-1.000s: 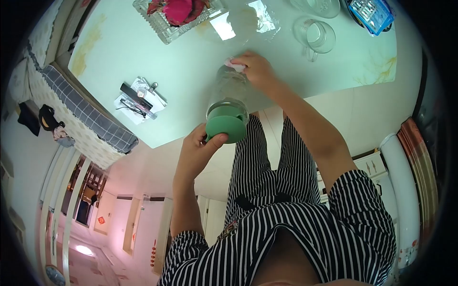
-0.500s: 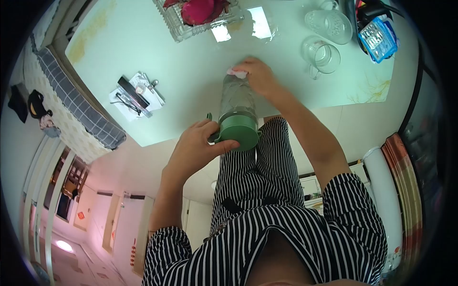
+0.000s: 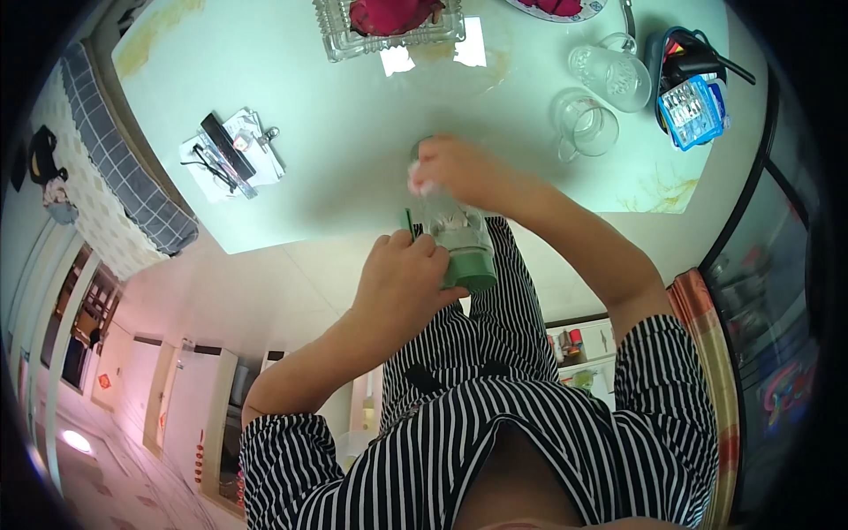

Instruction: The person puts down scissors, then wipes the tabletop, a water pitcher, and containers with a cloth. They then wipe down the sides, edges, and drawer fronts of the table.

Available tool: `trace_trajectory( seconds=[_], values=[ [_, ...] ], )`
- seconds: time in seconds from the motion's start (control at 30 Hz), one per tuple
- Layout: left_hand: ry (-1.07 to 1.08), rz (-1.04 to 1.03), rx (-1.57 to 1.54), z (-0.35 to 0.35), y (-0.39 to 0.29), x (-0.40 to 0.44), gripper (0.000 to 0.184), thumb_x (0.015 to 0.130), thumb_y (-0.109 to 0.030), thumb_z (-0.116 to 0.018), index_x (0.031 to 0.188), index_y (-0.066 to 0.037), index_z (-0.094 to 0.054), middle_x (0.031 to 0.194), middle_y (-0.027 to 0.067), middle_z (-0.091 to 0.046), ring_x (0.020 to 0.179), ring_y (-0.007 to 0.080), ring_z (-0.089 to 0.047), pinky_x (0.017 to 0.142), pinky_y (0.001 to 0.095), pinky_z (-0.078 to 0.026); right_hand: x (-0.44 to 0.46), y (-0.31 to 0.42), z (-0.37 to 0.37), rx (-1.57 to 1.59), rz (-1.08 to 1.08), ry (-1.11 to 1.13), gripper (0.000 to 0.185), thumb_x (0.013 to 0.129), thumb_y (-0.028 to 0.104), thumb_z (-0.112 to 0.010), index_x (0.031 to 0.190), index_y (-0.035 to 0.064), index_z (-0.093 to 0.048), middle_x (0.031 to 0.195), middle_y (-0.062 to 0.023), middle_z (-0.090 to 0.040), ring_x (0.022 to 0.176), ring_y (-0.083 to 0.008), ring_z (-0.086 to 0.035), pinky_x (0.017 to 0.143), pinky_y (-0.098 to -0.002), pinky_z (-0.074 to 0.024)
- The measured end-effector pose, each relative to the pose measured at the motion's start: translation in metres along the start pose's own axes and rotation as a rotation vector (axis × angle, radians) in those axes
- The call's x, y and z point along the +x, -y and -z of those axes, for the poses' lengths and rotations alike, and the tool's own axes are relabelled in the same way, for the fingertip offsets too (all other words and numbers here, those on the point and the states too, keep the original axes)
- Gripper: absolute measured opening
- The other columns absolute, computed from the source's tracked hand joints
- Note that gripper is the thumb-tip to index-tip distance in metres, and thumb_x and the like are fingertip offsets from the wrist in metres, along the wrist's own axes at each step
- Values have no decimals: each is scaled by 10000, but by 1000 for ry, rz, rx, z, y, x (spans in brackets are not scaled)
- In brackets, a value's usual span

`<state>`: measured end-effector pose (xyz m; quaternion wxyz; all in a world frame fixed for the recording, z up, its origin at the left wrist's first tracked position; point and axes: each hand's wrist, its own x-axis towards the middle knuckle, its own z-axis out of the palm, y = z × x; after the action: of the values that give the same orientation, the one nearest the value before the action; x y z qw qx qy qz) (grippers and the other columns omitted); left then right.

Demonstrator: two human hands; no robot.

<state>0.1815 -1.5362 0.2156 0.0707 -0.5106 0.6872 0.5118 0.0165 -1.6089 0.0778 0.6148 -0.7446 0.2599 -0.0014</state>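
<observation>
the left hand [image 3: 402, 272] is curled round a clear cylindrical container's [image 3: 461, 237] green end; the right hand [image 3: 461, 172], fingers bent, pinches a small pale-pink wad [image 3: 418, 183].

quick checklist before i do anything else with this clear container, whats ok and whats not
1. Left hand gripping the green end of the clear container: ok.
2. Right hand holding the pale wad: ok.
3. Nearest glass mug apart from the container: ok.
4. Ridged glass dish apart from both hands: ok.
5. Container resting on the table: cannot tell, right hand partly covers its far end.
</observation>
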Motion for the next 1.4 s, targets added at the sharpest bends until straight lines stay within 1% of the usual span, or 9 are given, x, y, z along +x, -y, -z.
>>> trace_trajectory(
  seconds=[0.2,0.3,0.37,0.6,0.77,0.87,1.07,1.27,1.4],
  values=[
    [-9,-18,69,-8,-4,-2,406,684,-404,-826,809,-59,-652,816,65,-609,824,250,-585,769,392,-467,25,-53,-26,-358,-153,-146,112,842,167,-632,934,133,-686,953,-69,-595,1017,-281,-566,898,-412,-473],
    [-7,-8,73,-9,-4,-1,407,687,-411,-825,806,-60,-655,814,62,-608,826,249,-587,771,392,-467,-2,-23,-33,369,403,-240,120,835,147,-632,930,123,-700,1004,-66,-627,1037,-282,-579,894,-411,-487],
    [-21,-13,60,-12,-4,-1,409,690,-413,-824,806,-59,-655,808,63,-609,817,253,-588,767,393,-470,-4,37,-15,-310,19,52,128,829,110,-625,934,115,-699,1043,-62,-651,1061,-287,-590,898,-392,-500],
    [-90,61,-80,-8,8,-9,424,693,-401,-837,781,-43,-627,791,90,-612,767,287,-580,733,412,-472,15,-47,-9,-281,-185,-161,239,817,13,-597,1010,96,-710,1032,-60,-659,1051,-303,-600,881,-389,-514],
    [-143,277,-338,-2,38,-29,421,741,-342,-832,809,6,-604,761,108,-564,780,302,-531,711,397,-440,-43,-45,-17,-221,-382,-1079,276,849,59,-610,1109,84,-699,1079,-131,-641,1049,-349,-591,906,-444,-499],
    [-166,432,-478,-3,58,-46,357,781,-281,-811,842,8,-608,775,77,-535,778,240,-517,702,361,-427,-82,-78,-60,-531,-522,-906,400,872,89,-626,1263,3,-610,1231,-198,-588,1187,-389,-546,999,-463,-468],
    [-369,552,-949,-12,85,-79,275,857,-256,-756,971,-23,-665,872,-5,-544,837,113,-491,766,279,-401,-80,-87,-105,-543,-619,-799,635,920,176,-630,1415,-126,-370,1507,-315,-334,1429,-473,-294,1177,-498,-295],
    [-325,585,-1069,-17,90,-85,412,863,-365,-770,1087,-32,-676,1007,-13,-622,964,108,-540,883,260,-415,-33,-91,-66,-573,-538,-1012,569,956,117,-549,1414,-151,-342,1485,-380,-313,1399,-549,-275,1180,-535,-258],
    [-330,570,-1091,-22,95,-89,436,859,-373,-775,1111,-31,-677,1021,-10,-636,965,110,-548,887,265,-423,1,-122,9,-639,-439,-1087,497,919,19,-531,1388,-99,-417,1475,-309,-398,1363,-487,-380,1149,-475,-339]
  ],
)
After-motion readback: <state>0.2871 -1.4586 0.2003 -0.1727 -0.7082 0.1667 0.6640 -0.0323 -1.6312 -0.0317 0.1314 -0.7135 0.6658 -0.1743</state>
